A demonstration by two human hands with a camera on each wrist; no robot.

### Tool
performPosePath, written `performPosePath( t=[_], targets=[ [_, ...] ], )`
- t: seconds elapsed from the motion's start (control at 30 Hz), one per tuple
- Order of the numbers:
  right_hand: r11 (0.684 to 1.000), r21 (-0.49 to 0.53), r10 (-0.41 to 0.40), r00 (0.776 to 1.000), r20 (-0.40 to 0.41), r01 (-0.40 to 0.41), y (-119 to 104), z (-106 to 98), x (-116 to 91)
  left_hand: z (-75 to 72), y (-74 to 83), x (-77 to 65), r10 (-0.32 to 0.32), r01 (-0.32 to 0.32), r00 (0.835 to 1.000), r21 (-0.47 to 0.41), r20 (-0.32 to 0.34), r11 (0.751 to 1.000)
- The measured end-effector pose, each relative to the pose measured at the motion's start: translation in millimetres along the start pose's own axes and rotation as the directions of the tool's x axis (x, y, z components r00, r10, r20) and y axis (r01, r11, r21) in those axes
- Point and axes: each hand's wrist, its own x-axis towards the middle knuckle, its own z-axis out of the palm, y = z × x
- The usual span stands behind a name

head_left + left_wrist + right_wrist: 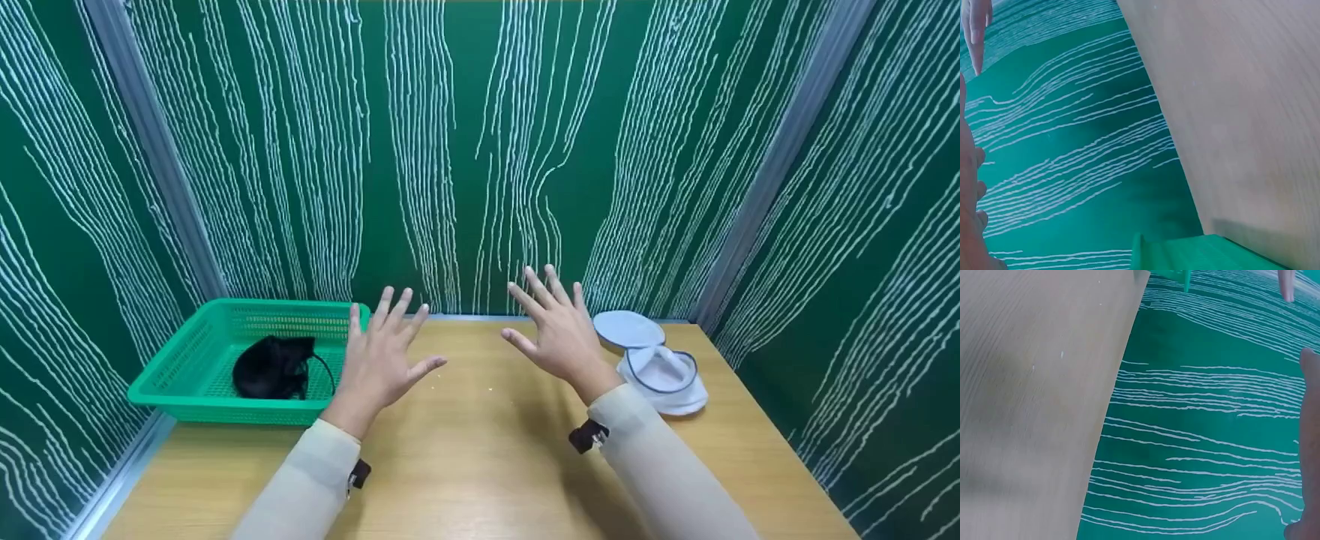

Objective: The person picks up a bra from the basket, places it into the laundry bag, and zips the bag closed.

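Both hands are held up over the wooden table (465, 465) with fingers spread, holding nothing. The left hand (381, 361) is nearest the green plastic basket (225, 411) and overlaps its right side in the head view. Inside that basket lies a black bundle (270, 367) with a thin cord or strap. My right hand (561, 337) is nearest a white mesh bag (684, 401) with a dark-rimmed round opening and a round white lid (628, 330) folded back behind it. Each wrist view shows only the edge of its own hand, the left (970, 191) and the right (1311, 439).
Green panels (465, 150) with white wavy lines enclose the table at the back and both sides. Grey metal posts (161, 150) stand at the back corners. A few tiny white specks (490, 388) dot the tabletop between the hands.
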Motion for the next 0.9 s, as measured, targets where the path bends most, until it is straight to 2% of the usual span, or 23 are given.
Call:
performPosePath(
  t=[0.2, 0.43, 0.6, 0.73, 0.9],
  targets=[
    [0.998, 0.025, 0.055, 0.998, 0.039, -0.056, 16.4, 2.6, -11.8, 8.8, -21.0, -6.1, -0.065, 0.066, 0.997, -0.021, 0.049, 0.998],
    [0.988, 0.021, 0.151, 0.985, 0.079, -0.153, 47.1, 6.1, -32.0, 21.5, -46.5, -14.8, -0.173, 0.179, 0.982, -0.079, 0.075, 0.981],
    [0.974, 0.045, 0.216, 0.973, 0.08, -0.22, 73.5, 8.4, -44.3, 28.8, -61.4, -14.8, -0.258, 0.269, 0.961, -0.133, 0.094, 0.954],
    [0.959, 0.059, 0.271, 0.959, 0.078, -0.276, 97.3, 15.3, -54.8, 32.2, -68.4, -13.9, -0.29, 0.316, 0.943, -0.166, 0.166, 0.934],
    [0.928, 0.067, 0.357, 0.927, 0.117, -0.366, 123.6, 25.8, -69.4, 34.2, -72.7, -14.6, -0.32, 0.375, 0.91, -0.198, 0.264, 0.905]
  ],
)
